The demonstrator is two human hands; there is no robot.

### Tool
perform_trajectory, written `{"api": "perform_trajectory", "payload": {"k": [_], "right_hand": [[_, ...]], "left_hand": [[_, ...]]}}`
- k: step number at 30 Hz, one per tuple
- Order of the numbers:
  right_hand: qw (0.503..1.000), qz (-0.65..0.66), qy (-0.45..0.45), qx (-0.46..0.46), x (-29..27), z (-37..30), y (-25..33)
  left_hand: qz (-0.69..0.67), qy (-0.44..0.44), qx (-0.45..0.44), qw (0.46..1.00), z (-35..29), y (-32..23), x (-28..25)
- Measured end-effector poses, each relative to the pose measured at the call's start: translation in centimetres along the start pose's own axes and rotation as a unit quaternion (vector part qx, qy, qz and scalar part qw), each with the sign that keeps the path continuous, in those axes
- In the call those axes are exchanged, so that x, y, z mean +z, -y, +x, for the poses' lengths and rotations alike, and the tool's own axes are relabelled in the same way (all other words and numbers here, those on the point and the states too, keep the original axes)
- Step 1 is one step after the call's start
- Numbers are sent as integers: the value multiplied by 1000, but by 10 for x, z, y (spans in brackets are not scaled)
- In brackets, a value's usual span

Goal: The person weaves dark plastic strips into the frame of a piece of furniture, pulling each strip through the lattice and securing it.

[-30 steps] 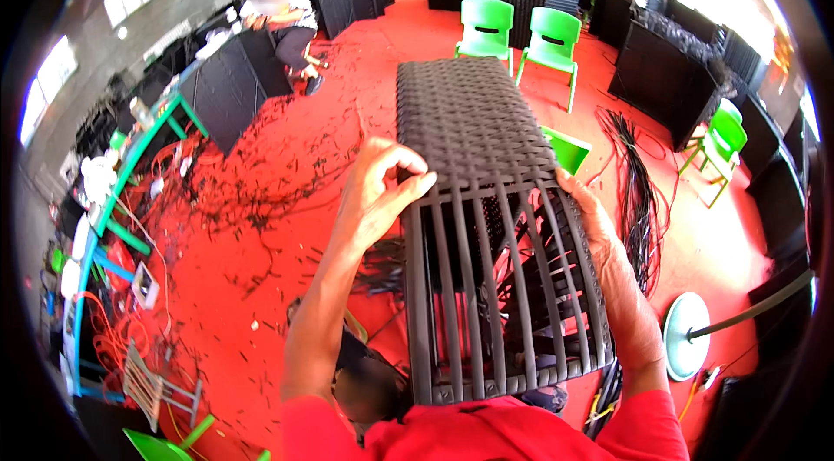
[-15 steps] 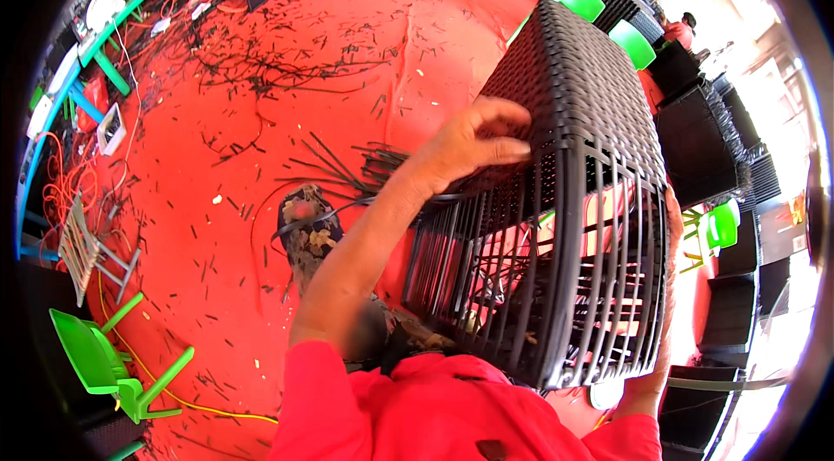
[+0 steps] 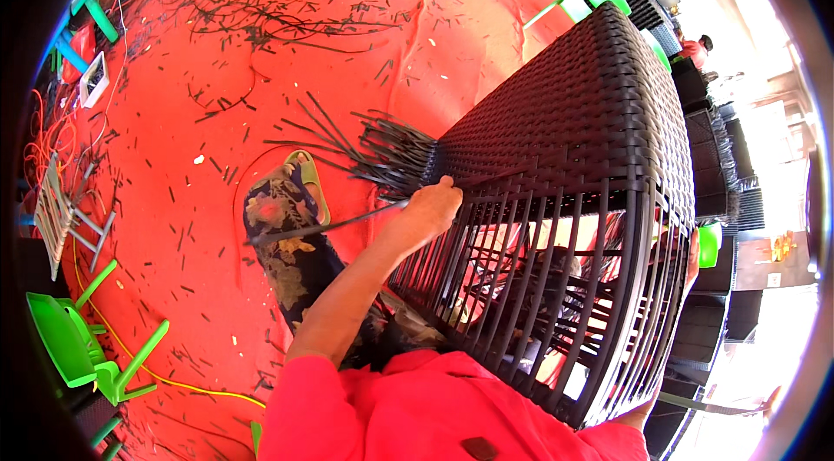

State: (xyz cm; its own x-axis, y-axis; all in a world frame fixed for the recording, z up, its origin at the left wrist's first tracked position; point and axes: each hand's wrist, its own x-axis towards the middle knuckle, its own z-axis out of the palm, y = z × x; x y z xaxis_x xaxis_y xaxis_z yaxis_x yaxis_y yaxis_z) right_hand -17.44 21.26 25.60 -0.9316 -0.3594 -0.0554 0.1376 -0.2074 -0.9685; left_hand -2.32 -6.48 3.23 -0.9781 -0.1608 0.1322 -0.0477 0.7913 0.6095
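A large box-shaped wicker frame (image 3: 556, 131) of black plastic rattan leans across my lap. Its far part is closely woven; the near part shows bare upright bars (image 3: 521, 261). My left hand (image 3: 434, 207) is closed at the frame's left side, by the lower edge of the weave, round a flat black strip (image 3: 334, 224). One end of that strip sticks out leftward over my knee. Only a sliver of my right hand (image 3: 692, 263) shows at the frame's right side; its fingers are mostly hidden. Loose strip ends (image 3: 395, 152) bunch at the far left corner.
Black offcuts and long strips (image 3: 278, 26) litter the red floor. A green chair (image 3: 78, 339) stands at the lower left near a yellow cable (image 3: 195, 387). A slatted wooden piece (image 3: 52, 213) lies further left. Green chairs and black woven pieces line the right, with a person (image 3: 695, 50) beyond.
My left hand has moved down from the woven face and closed round a strip. The frame appears larger and shifted in view, with more of its woven left face showing.
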Motion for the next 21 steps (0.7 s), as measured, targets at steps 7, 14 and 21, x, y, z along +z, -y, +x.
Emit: {"api": "perform_trajectory", "payload": {"k": [7, 14, 21], "right_hand": [[1000, -8, 8, -6, 1, 7, -3], [997, -44, 20, -68, -31, 11, -3], [969, 172, 121, 130, 5, -4, 13]], "left_hand": [[187, -138, -38, 972, 29, 49, 64], [306, 91, -67, 945, 6, 63, 143], [283, -25, -109, 953, 32, 176, -54]]}}
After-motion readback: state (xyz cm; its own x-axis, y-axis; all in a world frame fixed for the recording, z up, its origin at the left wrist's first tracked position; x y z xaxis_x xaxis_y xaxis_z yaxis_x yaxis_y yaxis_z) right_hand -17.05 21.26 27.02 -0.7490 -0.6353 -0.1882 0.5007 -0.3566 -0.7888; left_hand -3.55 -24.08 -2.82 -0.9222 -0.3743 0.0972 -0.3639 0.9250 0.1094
